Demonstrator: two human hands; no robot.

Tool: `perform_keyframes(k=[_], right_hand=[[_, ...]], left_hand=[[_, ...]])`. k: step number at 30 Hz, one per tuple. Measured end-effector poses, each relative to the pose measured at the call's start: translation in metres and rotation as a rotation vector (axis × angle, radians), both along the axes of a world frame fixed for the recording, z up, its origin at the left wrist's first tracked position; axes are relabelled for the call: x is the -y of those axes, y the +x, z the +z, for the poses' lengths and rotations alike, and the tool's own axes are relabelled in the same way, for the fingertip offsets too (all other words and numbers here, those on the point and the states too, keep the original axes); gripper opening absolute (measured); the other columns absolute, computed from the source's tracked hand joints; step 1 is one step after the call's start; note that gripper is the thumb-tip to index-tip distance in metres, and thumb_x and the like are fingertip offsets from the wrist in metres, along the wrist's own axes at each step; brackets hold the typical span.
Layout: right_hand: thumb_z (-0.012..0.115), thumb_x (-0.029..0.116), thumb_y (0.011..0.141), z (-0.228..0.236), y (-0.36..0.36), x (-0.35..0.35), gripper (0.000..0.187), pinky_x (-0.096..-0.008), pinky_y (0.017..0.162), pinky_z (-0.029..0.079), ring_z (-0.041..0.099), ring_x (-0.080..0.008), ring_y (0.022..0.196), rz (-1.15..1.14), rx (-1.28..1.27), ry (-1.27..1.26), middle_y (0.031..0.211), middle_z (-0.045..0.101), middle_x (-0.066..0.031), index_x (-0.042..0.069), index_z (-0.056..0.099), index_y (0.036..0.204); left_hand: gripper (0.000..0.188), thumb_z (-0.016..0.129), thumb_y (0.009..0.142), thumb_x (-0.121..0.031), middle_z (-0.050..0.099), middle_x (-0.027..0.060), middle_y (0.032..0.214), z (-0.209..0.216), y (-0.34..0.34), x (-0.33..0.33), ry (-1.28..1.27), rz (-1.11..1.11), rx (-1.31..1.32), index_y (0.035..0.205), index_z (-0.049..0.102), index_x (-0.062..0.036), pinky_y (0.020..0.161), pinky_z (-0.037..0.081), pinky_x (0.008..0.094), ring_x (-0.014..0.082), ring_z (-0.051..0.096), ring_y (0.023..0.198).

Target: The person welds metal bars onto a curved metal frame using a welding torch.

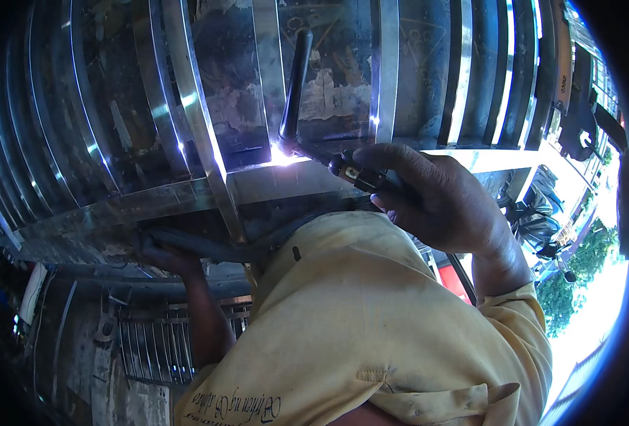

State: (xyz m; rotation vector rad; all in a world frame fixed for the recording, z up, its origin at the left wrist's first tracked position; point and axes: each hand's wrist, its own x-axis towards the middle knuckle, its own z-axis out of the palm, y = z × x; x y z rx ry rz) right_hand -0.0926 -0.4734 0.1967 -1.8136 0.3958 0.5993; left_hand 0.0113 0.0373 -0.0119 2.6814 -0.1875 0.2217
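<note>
My right hand (435,192) is closed around the handle of a TIG welding torch (298,85), whose long black back cap points up and away. At the torch head a bright arc glows where a thin metal upright (268,64) meets a flat crosswise metal bar (279,186). Lower left, in shadow, my left hand (164,255) appears wrapped around a dark hose (215,245); its fingers are hard to see. The hose runs across in front of my body. A longer metal strip (201,121) slants over the crosswise bar, left of the arc.
Several shiny parallel metal bars form a frame over a worn, dark work surface (222,92). Below left lies another barred metal panel (155,348). At the right edge stand a motorcycle (541,213) and green foliage (577,284) in bright daylight.
</note>
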Motion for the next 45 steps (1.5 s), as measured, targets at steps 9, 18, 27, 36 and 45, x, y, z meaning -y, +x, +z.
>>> perform_keyframes(k=[9,18,27,36,45], right_hand=[[0.066,0.008,0.096,0.001,0.0,0.001,0.043,-0.0446,0.07,0.057,0.074,-0.0358,0.083,-0.011,-0.028,0.013,0.1,0.071,-0.0193,0.01,0.051,0.136],[0.066,0.008,0.095,0.001,0.001,0.001,0.044,-0.0458,0.071,0.057,0.074,-0.0367,0.085,0.016,-0.014,-0.006,0.102,0.07,-0.0197,0.01,0.051,0.136],[0.069,0.005,0.093,0.0,-0.003,0.002,0.046,-0.0404,0.066,0.054,0.071,-0.0296,0.076,-0.053,0.008,0.0,0.093,0.07,-0.0144,0.009,0.054,0.136],[0.067,0.009,0.095,-0.004,-0.005,0.003,0.043,-0.0464,0.072,0.056,0.074,-0.0361,0.087,-0.021,0.024,-0.005,0.101,0.071,-0.0188,0.011,0.053,0.135],[0.067,0.008,0.095,-0.001,-0.004,0.003,0.043,-0.0457,0.072,0.057,0.074,-0.0361,0.085,-0.007,-0.005,-0.006,0.097,0.072,-0.0167,0.011,0.053,0.135]], left_hand=[[0.075,0.047,0.104,-0.06,0.056,0.0254,0.121,0.025,0.008,0.035,-0.016,-0.031,0.029,0.11,0.063,0.0136,0.1,0.043,0.0494,0.0349,0.056,0.114],[0.077,0.047,0.103,-0.062,0.056,0.0259,0.12,0.021,0.008,0.026,0.045,-0.008,0.062,0.105,0.064,0.0125,0.098,0.043,0.0513,0.0353,0.057,0.109],[0.067,0.048,0.104,-0.051,0.061,0.0198,0.108,0.027,0.011,0.033,0.053,-0.02,0.052,0.098,0.067,0.0133,0.088,0.048,0.0443,0.0266,0.061,0.099],[0.064,0.049,0.106,-0.05,0.055,0.021,0.123,0.018,0.007,0.017,-0.071,0.015,-0.069,0.117,0.06,0.0126,0.098,0.045,0.0451,0.0284,0.057,0.11],[0.071,0.049,0.104,-0.058,0.057,0.0236,0.122,0.009,0.005,0.001,0.049,0.023,0.019,0.111,0.064,0.0118,0.101,0.042,0.0488,0.032,0.055,0.112]])
